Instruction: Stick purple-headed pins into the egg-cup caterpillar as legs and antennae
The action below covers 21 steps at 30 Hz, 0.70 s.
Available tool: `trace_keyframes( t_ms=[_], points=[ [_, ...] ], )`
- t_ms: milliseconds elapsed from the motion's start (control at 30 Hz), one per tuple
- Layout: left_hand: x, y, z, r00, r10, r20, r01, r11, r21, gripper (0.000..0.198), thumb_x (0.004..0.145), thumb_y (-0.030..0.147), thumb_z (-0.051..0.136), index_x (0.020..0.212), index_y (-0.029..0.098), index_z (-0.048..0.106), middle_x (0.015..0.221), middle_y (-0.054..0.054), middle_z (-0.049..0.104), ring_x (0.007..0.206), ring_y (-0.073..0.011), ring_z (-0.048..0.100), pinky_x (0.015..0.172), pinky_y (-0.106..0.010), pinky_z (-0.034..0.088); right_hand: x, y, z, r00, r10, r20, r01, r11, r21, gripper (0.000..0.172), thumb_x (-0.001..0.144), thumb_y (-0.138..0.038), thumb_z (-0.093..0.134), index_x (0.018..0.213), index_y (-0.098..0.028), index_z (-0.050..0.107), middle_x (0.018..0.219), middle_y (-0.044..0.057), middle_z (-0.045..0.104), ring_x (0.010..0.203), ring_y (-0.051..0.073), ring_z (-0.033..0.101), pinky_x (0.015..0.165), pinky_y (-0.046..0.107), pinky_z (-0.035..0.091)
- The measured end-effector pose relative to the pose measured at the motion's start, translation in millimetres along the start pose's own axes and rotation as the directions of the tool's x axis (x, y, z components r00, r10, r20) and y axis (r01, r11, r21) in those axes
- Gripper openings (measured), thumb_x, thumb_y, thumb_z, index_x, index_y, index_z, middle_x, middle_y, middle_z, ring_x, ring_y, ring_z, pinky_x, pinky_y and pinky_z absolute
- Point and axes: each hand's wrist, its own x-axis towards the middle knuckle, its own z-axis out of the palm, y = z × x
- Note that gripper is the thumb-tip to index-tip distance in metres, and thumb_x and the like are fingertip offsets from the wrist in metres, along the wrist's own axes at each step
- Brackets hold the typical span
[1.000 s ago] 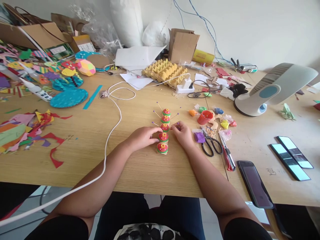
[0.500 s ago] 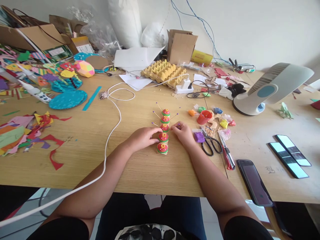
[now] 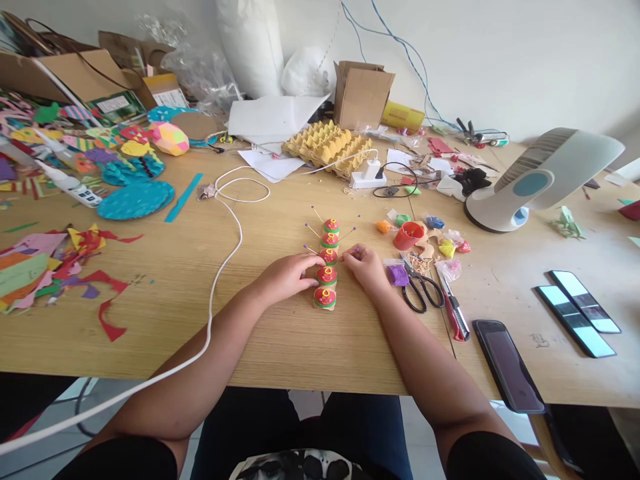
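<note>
A segmented craft figure (image 3: 327, 275) stands on the table in front of me, a row of several cups with red and green tops and yellow loops. Thin sticks with purple tips jut out from both sides of its far part. My left hand (image 3: 295, 275) grips the figure from the left, thumb and fingers against its middle segments. On the other side, my right hand (image 3: 366, 265) pinches a thin purple-tipped stick (image 3: 354, 251) close to the third segment. Fingers hide most of that stick, so I cannot tell whether its inner end is in the figure.
To the right lie scissors (image 3: 424, 288), a box cutter (image 3: 455, 310), a red cup (image 3: 409, 235), bagged coloured clay and phones (image 3: 509, 365). A white fan (image 3: 537, 180) stands behind them. A white cable (image 3: 213, 307) crosses my left forearm. Paper scraps (image 3: 60, 263) cover the left.
</note>
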Motion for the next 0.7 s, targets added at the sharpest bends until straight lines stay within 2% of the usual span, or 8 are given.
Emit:
trace_keyframes(
  t_ms=[133, 233, 400, 700],
  points=[
    [-0.2, -0.8, -0.7, 1.000, -0.009, 0.018, 0.009, 1.000, -0.004, 0.043, 0.085, 0.029, 0.066, 0.127, 0.028, 0.062, 0.085, 0.001, 0.065, 0.069, -0.0147, 0.055, 0.066, -0.026, 0.039, 1.0, 1.1, 0.0, 1.000, -0.010, 0.005, 0.010, 1.000, 0.022, 0.011, 0.072, -0.032, 0.061, 0.074, -0.021, 0.059, 0.072, 0.001, 0.072, 0.058, 0.014, 0.054, 0.054, 0.026, 0.036],
    [-0.3, -2.5, -0.6, 1.000, -0.005, 0.026, 0.005, 1.000, -0.012, 0.042, 0.085, 0.031, 0.066, 0.127, 0.028, 0.061, 0.079, 0.003, 0.061, 0.067, -0.0145, 0.054, 0.066, -0.026, 0.038, 2.5, 2.5, 0.4, 1.000, -0.007, 0.016, 0.007, 0.999, 0.036, 0.010, 0.072, -0.031, 0.061, 0.074, -0.021, 0.059, 0.073, 0.001, 0.072, 0.060, 0.014, 0.056, 0.055, 0.026, 0.037],
    [-0.3, -3.8, -0.2, 0.999, -0.012, 0.038, 0.013, 1.000, -0.021, 0.042, 0.085, 0.031, 0.066, 0.126, 0.028, 0.060, 0.075, 0.004, 0.058, 0.065, -0.0141, 0.052, 0.064, -0.026, 0.037, 1.8, 0.4, 0.0, 1.000, -0.002, 0.022, 0.001, 1.000, 0.017, 0.009, 0.074, -0.030, 0.061, 0.075, -0.021, 0.060, 0.073, 0.001, 0.072, 0.058, 0.014, 0.054, 0.054, 0.026, 0.036],
    [0.3, 1.1, -2.5, 0.998, -0.030, 0.046, 0.031, 0.999, -0.015, 0.041, 0.086, 0.029, 0.067, 0.126, 0.026, 0.060, 0.079, 0.003, 0.061, 0.064, -0.0129, 0.050, 0.063, -0.026, 0.035, 1.3, 0.4, 1.6, 1.000, -0.025, 0.014, 0.025, 0.999, -0.023, 0.011, 0.073, -0.031, 0.060, 0.076, -0.020, 0.060, 0.072, 0.001, 0.070, 0.060, 0.013, 0.053, 0.054, 0.025, 0.036]
  ],
)
